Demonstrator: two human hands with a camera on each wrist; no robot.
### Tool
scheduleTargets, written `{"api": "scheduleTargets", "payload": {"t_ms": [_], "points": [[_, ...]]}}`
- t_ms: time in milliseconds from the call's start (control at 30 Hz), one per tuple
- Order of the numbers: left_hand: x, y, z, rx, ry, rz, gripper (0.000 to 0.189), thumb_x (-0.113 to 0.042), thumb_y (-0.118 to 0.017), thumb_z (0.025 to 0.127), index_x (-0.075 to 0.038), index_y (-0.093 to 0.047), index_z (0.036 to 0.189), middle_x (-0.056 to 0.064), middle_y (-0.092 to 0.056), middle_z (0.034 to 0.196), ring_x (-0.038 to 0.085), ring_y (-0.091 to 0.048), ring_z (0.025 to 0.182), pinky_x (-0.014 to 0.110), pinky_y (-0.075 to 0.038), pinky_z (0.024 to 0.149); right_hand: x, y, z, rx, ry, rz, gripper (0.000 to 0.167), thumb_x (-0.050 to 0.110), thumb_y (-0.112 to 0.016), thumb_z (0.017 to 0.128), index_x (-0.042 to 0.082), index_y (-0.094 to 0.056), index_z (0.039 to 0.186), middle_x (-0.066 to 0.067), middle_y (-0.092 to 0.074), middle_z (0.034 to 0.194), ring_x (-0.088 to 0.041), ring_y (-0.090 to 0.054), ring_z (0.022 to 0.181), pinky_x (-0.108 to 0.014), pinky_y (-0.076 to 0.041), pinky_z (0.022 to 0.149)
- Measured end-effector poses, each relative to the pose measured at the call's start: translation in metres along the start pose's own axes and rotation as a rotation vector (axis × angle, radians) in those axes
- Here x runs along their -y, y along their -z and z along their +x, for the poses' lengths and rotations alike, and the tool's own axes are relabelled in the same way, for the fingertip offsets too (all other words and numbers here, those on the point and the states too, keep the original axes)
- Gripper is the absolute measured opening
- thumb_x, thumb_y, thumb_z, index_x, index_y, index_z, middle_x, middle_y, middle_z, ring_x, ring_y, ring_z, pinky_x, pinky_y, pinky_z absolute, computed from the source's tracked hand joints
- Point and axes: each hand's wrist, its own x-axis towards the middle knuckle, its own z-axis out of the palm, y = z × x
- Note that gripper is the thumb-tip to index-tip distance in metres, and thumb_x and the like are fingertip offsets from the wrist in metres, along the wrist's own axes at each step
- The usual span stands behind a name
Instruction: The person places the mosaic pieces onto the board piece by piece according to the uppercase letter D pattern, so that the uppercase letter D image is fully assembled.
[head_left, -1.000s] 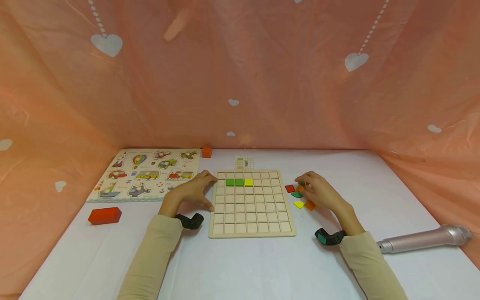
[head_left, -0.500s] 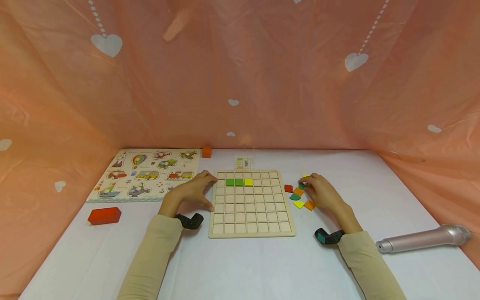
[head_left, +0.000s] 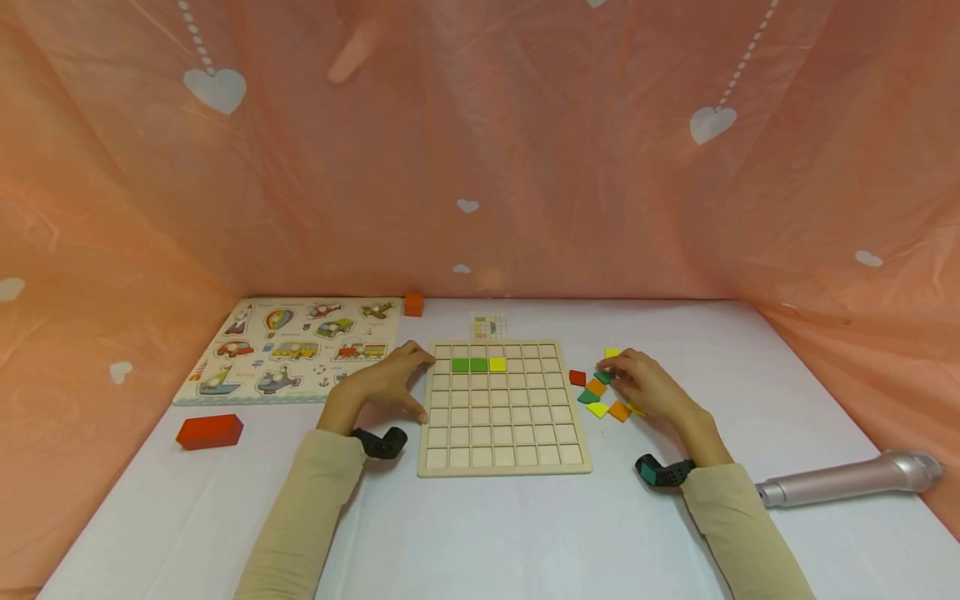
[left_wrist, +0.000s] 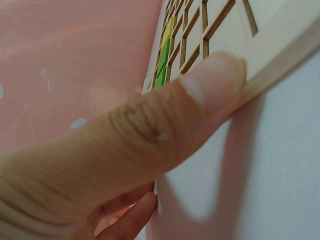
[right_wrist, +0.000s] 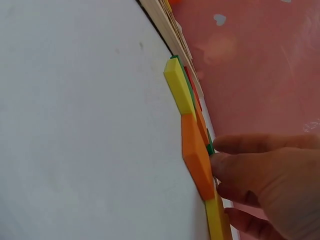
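In the head view my left hand (head_left: 386,382) rests along the left edge of a wooden grid board (head_left: 504,465), thumb and fingers spread apart. The left wrist view shows the thumb (left_wrist: 210,82) pressed on the board's frame. Two green square tiles (head_left: 469,365) and one yellow square tile (head_left: 497,364) sit side by side in the board's second row. My right hand (head_left: 647,385) is over the loose tiles to the right of the board. Its thumb and index finger pinch a small green tile (head_left: 603,377), partly hidden by the fingertips in the right wrist view.
Around the right hand lie a red tile (head_left: 577,377), orange tiles (head_left: 619,411), yellow tiles (head_left: 597,409) and another green tile (head_left: 588,397). A pattern card (head_left: 488,326) lies behind the board. A picture puzzle (head_left: 292,350), red block (head_left: 210,432), orange block (head_left: 413,305) and silver microphone-like cylinder (head_left: 847,481) lie farther out.
My right hand has shifted slightly toward the near side, and the green tile at its fingertips sits lower in view. The loose tiles have spread a little. My left hand has stayed still.
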Motion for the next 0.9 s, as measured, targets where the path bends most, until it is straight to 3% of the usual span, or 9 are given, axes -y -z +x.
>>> {"api": "scheduleTargets", "payload": {"t_ms": [167, 367, 500, 700, 900], "points": [[0.001, 0.001, 0.0, 0.001, 0.002, 0.002, 0.087, -0.027, -0.087, 0.061, 0.006, -0.046, 0.13, 0.016, -0.042, 0.12, 0.029, -0.041, 0.114, 0.045, -0.034, 0.103, -0.001, -0.001, 0.001, 0.002, 0.01, -0.017, 0.028, 0.001, -0.065, 0.084, 0.003, -0.065, 0.112, -0.006, -0.055, 0.087, -0.02, -0.049, 0.078, -0.032, -0.046, 0.069], [0.002, 0.001, -0.001, 0.002, 0.004, -0.001, 0.087, -0.027, -0.087, 0.061, 0.006, -0.045, 0.13, 0.016, -0.042, 0.12, 0.029, -0.041, 0.113, 0.045, -0.034, 0.103, 0.0, -0.003, 0.003, -0.007, -0.029, -0.077, 0.02, 0.007, -0.064, 0.087, 0.0, -0.064, 0.106, -0.01, -0.057, 0.094, -0.024, -0.053, 0.085, -0.04, -0.049, 0.078], [0.002, 0.001, -0.001, 0.004, 0.003, -0.005, 0.087, -0.027, -0.087, 0.061, 0.006, -0.046, 0.13, 0.016, -0.042, 0.12, 0.029, -0.041, 0.114, 0.046, -0.034, 0.103, 0.007, -0.002, 0.004, -0.058, -0.063, -0.061, 0.023, 0.009, -0.062, 0.089, -0.003, -0.062, 0.108, -0.014, -0.059, 0.098, -0.026, -0.055, 0.088, -0.043, -0.049, 0.08], [0.002, 0.001, -0.001, -0.002, -0.001, -0.002, 0.087, -0.027, -0.087, 0.06, 0.006, -0.046, 0.13, 0.015, -0.043, 0.12, 0.029, -0.041, 0.114, 0.045, -0.034, 0.103, 0.039, -0.001, 0.02, -0.16, -0.006, 0.034, 0.025, 0.009, -0.064, 0.088, -0.003, -0.063, 0.109, -0.015, -0.06, 0.096, -0.025, -0.057, 0.084, -0.037, -0.051, 0.07], [0.0, 0.002, 0.0, 0.003, 0.013, -0.01, 0.087, -0.026, -0.087, 0.06, 0.006, -0.046, 0.13, 0.015, -0.043, 0.12, 0.029, -0.041, 0.114, 0.045, -0.034, 0.103, 0.079, -0.011, 0.043, -0.164, 0.071, 0.076, 0.025, 0.01, -0.065, 0.087, -0.003, -0.065, 0.107, -0.015, -0.062, 0.097, -0.023, -0.06, 0.082, -0.032, -0.052, 0.067]]}}
